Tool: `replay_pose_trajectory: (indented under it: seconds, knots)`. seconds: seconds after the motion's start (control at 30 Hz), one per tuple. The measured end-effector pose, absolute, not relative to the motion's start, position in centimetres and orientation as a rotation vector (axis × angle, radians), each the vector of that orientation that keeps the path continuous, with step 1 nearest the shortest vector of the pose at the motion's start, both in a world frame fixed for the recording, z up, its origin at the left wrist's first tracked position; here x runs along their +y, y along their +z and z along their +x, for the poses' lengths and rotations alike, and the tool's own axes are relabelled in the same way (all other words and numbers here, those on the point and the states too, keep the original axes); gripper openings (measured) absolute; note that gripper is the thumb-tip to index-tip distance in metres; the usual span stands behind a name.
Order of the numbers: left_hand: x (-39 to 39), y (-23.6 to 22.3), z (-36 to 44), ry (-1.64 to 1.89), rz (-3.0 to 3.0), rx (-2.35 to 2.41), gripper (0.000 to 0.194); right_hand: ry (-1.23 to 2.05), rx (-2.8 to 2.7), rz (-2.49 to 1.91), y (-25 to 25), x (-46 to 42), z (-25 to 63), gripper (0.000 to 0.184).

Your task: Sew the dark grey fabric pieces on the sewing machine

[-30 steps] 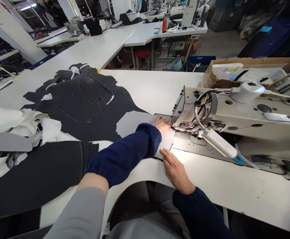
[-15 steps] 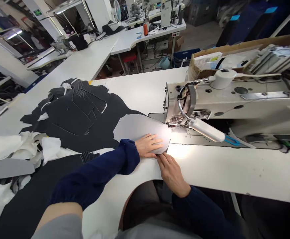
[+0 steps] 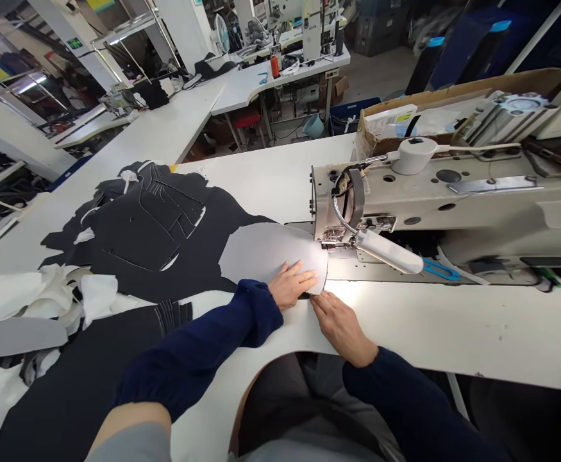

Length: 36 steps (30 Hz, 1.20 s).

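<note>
A light grey fabric piece (image 3: 251,247) lies over black fabric (image 3: 140,231), its right end beside the needle area of the sewing machine (image 3: 381,212). My left hand (image 3: 290,285) rests flat on the grey piece near that end, fingers spread. At the near right corner, my right hand (image 3: 342,326) has its fingers pressed together on the fabric edge, where a narrow dark strip shows under the grey. Its thumb is mostly hidden. A lit lamp (image 3: 390,251) on a bendable neck shines on this spot.
White fabric scraps (image 3: 100,295) and a slit black piece (image 3: 92,359) lie to the left on the white table (image 3: 429,321). Blue tweezers (image 3: 441,268) lie under the machine arm. Behind the machine is a cardboard box (image 3: 453,96) of odds and ends.
The view has shifted slightly. My right hand has slid a little along the fabric edge, toward the right. My left hand still lies on the grey piece, its fingers spread somewhat wider.
</note>
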<state>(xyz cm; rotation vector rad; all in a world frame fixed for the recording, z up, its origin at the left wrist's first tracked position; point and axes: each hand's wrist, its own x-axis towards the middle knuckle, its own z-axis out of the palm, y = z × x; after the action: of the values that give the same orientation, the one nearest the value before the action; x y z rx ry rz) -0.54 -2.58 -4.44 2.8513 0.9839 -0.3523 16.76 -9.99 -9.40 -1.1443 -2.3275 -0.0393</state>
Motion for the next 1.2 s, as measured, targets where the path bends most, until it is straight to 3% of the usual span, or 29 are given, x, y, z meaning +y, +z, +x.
replay_pose_trajectory:
  seconds: [0.43,0.7,0.93,1.07,1.2]
  knots:
    - [0.1,-5.3,2.4,-0.164,2.807,1.254,0.055,-0.221,-2.348,-1.158,-9.8,-4.6,19.0,0.033]
    - [1.5,-4.9,-0.5,-0.272,2.901,0.92,0.061,-0.01,-2.313,-1.076,-8.9,-6.2,20.1,0.027]
    - [0.8,-5.0,-0.4,-0.254,2.931,0.948,0.049,-0.02,-2.215,-1.101,-8.1,-7.7,20.3,0.019]
    - [0.5,-5.1,-0.3,-0.187,2.956,0.962,0.043,-0.049,-2.278,-1.08,-8.3,-7.1,19.5,0.024]
    - [0.0,-4.9,-0.2,-0.217,2.954,0.97,0.054,-0.088,-2.397,-1.113,-8.9,-6.8,18.7,0.032]
